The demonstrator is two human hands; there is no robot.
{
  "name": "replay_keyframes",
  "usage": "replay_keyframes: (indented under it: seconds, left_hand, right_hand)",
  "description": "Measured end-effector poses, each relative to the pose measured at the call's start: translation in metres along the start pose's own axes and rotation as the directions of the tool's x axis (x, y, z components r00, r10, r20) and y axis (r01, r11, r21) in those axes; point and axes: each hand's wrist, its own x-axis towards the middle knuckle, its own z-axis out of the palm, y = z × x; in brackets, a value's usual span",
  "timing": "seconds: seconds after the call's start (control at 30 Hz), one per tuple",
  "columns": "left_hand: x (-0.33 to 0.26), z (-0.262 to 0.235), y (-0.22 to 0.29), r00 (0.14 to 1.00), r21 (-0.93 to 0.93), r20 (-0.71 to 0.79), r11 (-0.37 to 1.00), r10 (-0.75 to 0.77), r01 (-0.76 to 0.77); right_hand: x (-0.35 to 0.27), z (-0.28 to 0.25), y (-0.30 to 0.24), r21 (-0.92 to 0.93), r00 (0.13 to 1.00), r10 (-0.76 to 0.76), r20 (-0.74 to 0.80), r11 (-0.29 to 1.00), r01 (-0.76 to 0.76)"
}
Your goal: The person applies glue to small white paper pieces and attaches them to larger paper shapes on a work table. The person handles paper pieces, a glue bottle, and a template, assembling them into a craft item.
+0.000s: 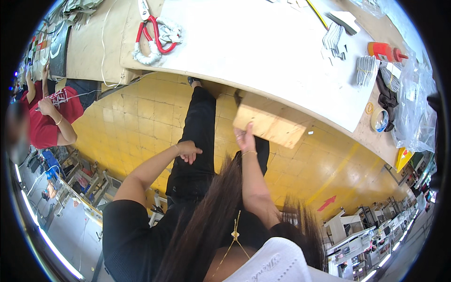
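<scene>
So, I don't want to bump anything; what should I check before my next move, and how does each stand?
1. Right hand touching the flat, pale wooden panel: ok, at its edge.
2. Firm grip there: cannot tell.
3. Left hand free: ok, nothing visible in it.
4. Metal shears with cloth-wrapped red handles away from both hands: ok, on the table.
5. Large white sheet free of loose items: not ok, a slim yellow pencil lies there.
</scene>
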Motion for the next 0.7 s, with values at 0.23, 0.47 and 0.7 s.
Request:
replay_keyframes:
  seconds: [0.23,0.47,0.7]
  left_hand:
    - [0.048,-0.042,0.061,0.454,0.285,-0.756,0.861,0.472,-0.421]
    - [0.059,-0.067,0.128,0.496,0.001,-0.808,0.843,0.318,-0.538]
    - [0.074,-0.086,0.124,0.604,0.216,-0.670,0.892,0.431,-0.398]
  right_hand:
    - [-0.030,-0.018,0.082,-0.228,0.889,0.458,0.016,0.867,-0.443]
    - [-0.046,-0.021,0.041,-0.984,0.870,0.484,-0.095,0.088,-0.156]
    - [-0.141,0.060,-0.130,-0.868,0.616,-0.715,0.329,0.028,0.496]
